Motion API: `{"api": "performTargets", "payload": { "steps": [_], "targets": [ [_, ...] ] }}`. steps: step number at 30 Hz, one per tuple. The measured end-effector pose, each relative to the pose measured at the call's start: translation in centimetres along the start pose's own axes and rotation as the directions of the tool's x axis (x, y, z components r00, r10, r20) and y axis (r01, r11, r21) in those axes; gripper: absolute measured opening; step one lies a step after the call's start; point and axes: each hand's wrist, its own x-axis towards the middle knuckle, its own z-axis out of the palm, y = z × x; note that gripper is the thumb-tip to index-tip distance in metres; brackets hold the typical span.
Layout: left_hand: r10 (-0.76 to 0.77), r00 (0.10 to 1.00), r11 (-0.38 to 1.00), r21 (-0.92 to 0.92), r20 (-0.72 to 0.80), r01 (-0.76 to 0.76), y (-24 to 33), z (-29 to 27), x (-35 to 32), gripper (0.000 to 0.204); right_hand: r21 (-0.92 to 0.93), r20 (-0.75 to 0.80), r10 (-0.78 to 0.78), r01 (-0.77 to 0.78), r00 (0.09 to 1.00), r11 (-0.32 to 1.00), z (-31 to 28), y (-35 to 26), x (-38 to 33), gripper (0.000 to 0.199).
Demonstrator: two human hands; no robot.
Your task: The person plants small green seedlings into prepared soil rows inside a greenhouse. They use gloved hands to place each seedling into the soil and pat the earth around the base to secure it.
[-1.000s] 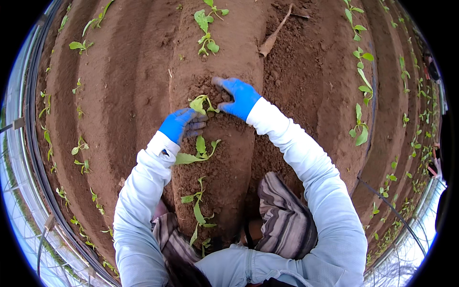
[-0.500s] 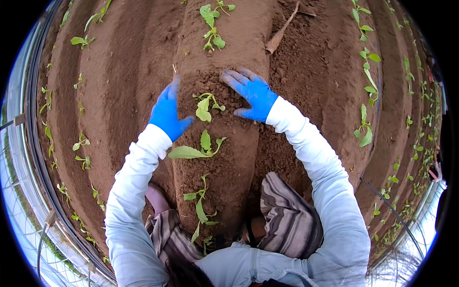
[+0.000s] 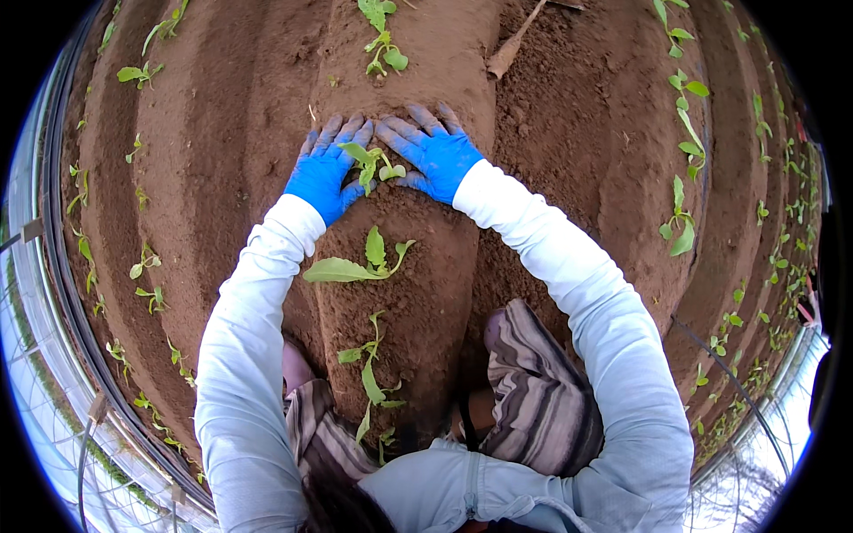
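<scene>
A: Where are the hands placed?

B: The left hand (image 3: 322, 178) and the right hand (image 3: 444, 162) are laid palm down on the raised soil bed (image 3: 426, 266). Blue gloves are worn on both, and the fingers (image 3: 330, 133) are stained brown with soil.

A: Is anything being gripped?

B: Both grips are released. The left fingers are spread and pointed away from the body; the right ones are fanned out and angled inward. By both palms, only the bed appears to be pressed.

A: And the small seedling (image 3: 365, 163)?

B: It is set between the hands, framed by the two thumbs. Part of the left hand is covered by its leaves in this view; whether the glove is touched by them cannot be told.

A: What else is seen along the bed?

B: Nearer the body, a long-leaved plant (image 3: 346, 269) is seen, with one leaf stretched to the left, and then a drooping plant (image 3: 370, 382) close to the striped trousers (image 3: 546, 400). Beyond the hands, a leafy plant (image 3: 391, 59) is found near the upper edge. To its right, a brown tool (image 3: 506, 58) with a thin handle is seen lying on the soil.
</scene>
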Motion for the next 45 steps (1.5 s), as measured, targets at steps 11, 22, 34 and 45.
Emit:
{"api": "performTargets", "payload": {
  "steps": [11, 22, 34, 45],
  "targets": [
    [-0.196, 0.97, 0.966, -0.199, -0.142, 0.166, -0.5, -5.8, -6.9, 0.074, 0.333, -0.281, 0.523, -0.43, 0.805, 0.839, -1.1, 14.1, -8.4, 0.056],
    [-0.483, 0.87, 0.747, -0.562, -0.094, 0.354, 8.8, -10.8, -18.3, 0.033, 0.271, 0.042, 0.457, -0.45, 0.888, 0.851, 5.1, 7.2, -15.9, 0.062],
    [-0.509, 0.861, 0.685, -0.607, -0.003, 0.402, 19.6, -13.9, -25.5, 0.028, 0.074, 0.316, 0.491, -0.537, 0.812, 0.84, 5.4, -3.2, -27.0, 0.041],
    [-0.634, 0.765, 0.412, -0.786, 0.116, 0.461, 17.8, -7.2, -34.2, 0.031, 0.934, 0.355, 0.776, -0.228, 0.521, -0.274, 3.9, -5.7, -26.1, 0.033]
  ]
}}
